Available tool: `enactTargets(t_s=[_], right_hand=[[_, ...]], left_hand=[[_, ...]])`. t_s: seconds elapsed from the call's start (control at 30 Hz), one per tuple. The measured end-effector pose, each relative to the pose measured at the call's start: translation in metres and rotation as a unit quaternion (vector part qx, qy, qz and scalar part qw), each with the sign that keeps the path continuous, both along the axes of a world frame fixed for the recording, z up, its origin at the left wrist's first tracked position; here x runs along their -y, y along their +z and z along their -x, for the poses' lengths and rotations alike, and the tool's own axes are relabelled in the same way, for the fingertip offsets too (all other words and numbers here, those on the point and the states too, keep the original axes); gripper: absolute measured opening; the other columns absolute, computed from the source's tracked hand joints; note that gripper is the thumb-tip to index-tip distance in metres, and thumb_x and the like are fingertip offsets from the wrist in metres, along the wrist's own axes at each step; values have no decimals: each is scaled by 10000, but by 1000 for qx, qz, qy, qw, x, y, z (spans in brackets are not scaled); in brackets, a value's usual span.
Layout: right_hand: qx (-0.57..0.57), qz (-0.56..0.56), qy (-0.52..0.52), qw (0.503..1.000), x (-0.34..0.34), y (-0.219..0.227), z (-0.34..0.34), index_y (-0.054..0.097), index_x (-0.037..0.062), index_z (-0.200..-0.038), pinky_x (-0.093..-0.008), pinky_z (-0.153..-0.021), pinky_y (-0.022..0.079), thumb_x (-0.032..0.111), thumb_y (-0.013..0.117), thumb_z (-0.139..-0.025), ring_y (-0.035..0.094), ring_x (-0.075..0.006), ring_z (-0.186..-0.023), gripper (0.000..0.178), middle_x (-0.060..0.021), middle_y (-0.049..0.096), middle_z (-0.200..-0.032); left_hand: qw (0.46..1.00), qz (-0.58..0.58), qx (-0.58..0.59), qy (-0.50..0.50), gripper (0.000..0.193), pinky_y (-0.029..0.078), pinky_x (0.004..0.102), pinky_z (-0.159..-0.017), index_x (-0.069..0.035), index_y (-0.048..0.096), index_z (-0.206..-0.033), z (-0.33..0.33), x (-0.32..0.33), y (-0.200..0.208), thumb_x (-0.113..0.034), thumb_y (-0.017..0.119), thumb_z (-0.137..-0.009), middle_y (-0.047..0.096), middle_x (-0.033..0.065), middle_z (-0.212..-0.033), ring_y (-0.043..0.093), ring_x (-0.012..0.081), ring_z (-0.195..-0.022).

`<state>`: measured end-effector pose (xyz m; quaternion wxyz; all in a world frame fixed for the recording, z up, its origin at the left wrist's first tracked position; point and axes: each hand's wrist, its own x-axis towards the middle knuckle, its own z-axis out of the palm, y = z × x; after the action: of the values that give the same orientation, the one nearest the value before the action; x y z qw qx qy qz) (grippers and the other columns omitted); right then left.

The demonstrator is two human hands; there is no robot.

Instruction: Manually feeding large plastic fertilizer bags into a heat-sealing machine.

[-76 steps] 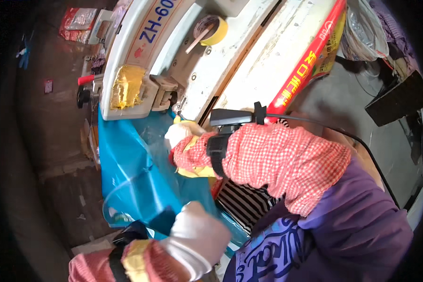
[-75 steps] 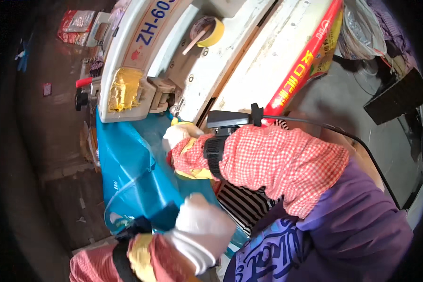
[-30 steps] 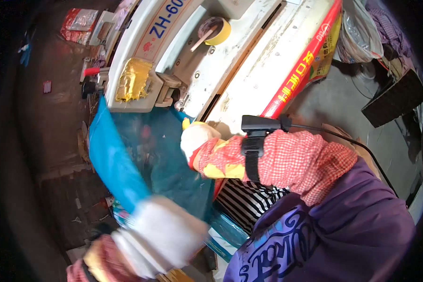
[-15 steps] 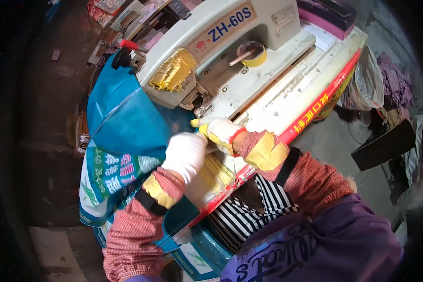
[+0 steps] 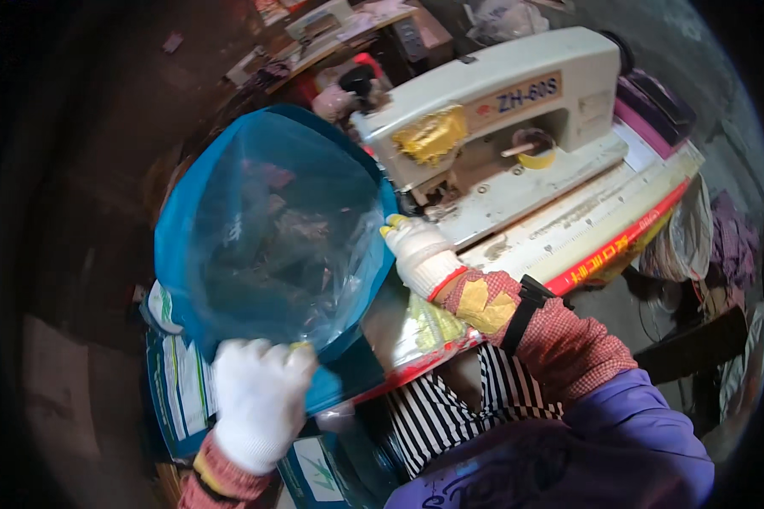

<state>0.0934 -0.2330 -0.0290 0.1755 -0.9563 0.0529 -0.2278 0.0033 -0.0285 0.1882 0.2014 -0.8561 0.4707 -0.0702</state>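
A blue woven sack (image 5: pixel 171 254) is spread wide at the machine's left end, with a clear plastic liner (image 5: pixel 259 174) showing inside its round mouth. My left hand (image 5: pixel 261 403), in a white knit glove, is closed on the sack's near edge. My right hand (image 5: pixel 420 250), in a white glove with yellow fingertips, pinches the right side of the rim beside the sewing head. The white industrial sewing machine (image 5: pixel 518 72) has a yellow cloth patch on its arm. Its needle area (image 5: pixel 437 193) sits just beyond my right fingers.
A yellow tape roll (image 5: pixel 539 159) with a stick in it rests on the machine bed. Red tape runs along the table edge (image 5: pixel 611 246). A purple box (image 5: pixel 654 110) stands at the back right. Printed sacks (image 5: pixel 178 394) lie at lower left, and other machines (image 5: pixel 323 21) stand behind.
The sack mouth has been pulled open, exposing the liner. My left hand moved down and left with the edge, apart from my right hand. The view has shifted, with the machine now farther right.
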Motion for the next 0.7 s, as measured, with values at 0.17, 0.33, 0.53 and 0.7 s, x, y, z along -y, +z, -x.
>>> enactTargets(t_s=[0.17,0.33,0.53,0.7], right_hand=[[81,36,113,990,-32,53,12,657,120,-834,-392,-722,457,129,505,-773,578,-296,-848,165,-95,637,-859],[143,-312,252,905,-46,111,85,622,47,-907,-337,-673,464,157,596,-795,603,-275,-772,159,-165,612,-815],[221,-576,233,752,15,151,164,601,-10,-1027,-262,-761,447,155,652,-804,554,-128,-842,282,-37,609,-945],[267,-593,205,732,42,133,171,561,-7,-1109,-274,-816,432,113,642,-802,543,-138,-912,339,-54,604,-1004]], left_hand=[[902,187,377,-100,254,405,414,-932,-9,574,-929,12,-58,43,32,592,-679,570,113,-1048,536,256,-1011],[822,548,-8,153,632,454,316,-803,-40,444,-1252,-24,-124,0,-232,717,-716,572,130,-1062,562,246,-961],[900,385,142,147,991,467,303,-853,-100,217,-1387,-108,-189,-71,-208,784,-581,229,108,-1444,503,312,-1109],[906,359,142,175,480,490,362,-759,-106,501,-1198,-153,-150,-56,-23,557,-729,466,148,-1240,598,338,-858]])
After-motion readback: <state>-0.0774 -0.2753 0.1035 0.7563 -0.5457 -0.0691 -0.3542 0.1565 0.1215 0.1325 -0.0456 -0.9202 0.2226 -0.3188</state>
